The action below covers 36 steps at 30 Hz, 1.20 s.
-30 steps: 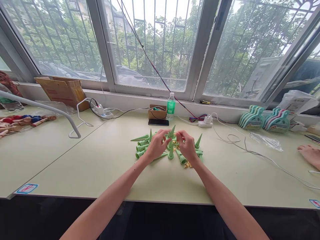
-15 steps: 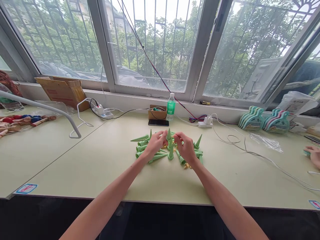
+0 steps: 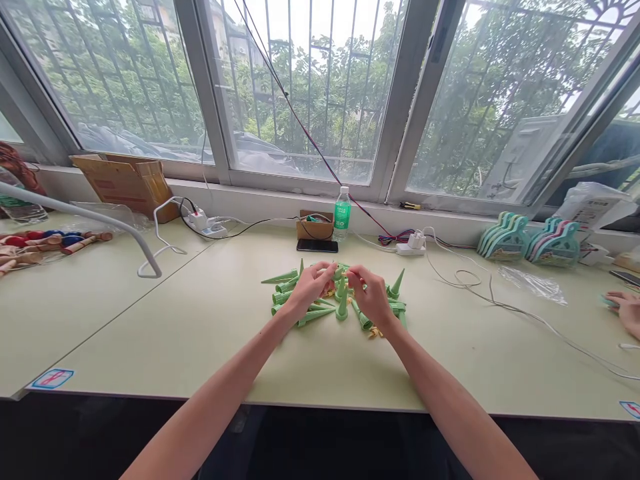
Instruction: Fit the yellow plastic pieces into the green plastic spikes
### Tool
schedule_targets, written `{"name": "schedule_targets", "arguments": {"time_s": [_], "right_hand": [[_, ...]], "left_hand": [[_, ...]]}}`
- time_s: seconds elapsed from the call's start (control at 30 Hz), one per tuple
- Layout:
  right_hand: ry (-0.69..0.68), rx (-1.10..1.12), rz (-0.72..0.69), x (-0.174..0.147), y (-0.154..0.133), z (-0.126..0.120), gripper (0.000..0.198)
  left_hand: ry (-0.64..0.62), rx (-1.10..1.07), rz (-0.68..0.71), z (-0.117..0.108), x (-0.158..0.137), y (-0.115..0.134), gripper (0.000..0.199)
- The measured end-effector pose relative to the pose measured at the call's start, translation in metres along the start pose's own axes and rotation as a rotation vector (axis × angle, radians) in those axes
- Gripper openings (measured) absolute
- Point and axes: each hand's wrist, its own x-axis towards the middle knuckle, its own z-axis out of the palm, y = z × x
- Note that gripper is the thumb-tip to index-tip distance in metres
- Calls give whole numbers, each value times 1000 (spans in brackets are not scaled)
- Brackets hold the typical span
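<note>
My left hand point(image 3: 311, 285) is closed, its thumb and fingers gripping a green plastic plant-watering spike point(image 3: 339, 273). Close beside it, my right hand point(image 3: 369, 295) pinches at the same spike; a small yellowish piece seems to show at its fingertips, though it is too small to make out fully. Below the hands, a green cone-shaped spike point(image 3: 342, 308) stands point up. More such spikes point(image 3: 281, 277) lie or stand around both hands, partly hidden by them. Small yellow pieces point(image 3: 375, 332) are scattered on the table by my right wrist.
Behind the spikes are a black phone point(image 3: 317, 246), a small cardboard box point(image 3: 314, 227) and a green-labelled bottle point(image 3: 342, 215). Power strips point(image 3: 411, 245) and white cables run across the table point(image 3: 200, 333). At right are teal hangers point(image 3: 504, 239) and another person's hand point(image 3: 625, 310).
The spike between my hands has tipped, so its point no longer stands up above my fingers. Both hands stay nearly in place. The other person's hand at right has shifted slightly left.
</note>
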Motion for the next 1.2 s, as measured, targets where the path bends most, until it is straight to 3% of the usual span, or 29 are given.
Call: {"name": "schedule_targets", "arguments": {"time_s": [0.73, 1.2], "right_hand": [[-1, -26, 32, -1, 3, 0, 34], [14, -49, 32, -2, 6, 1, 32]], "left_hand": [[-2, -10, 88, -2, -1, 2, 51], [39, 233, 294, -2, -2, -4, 43]]}}
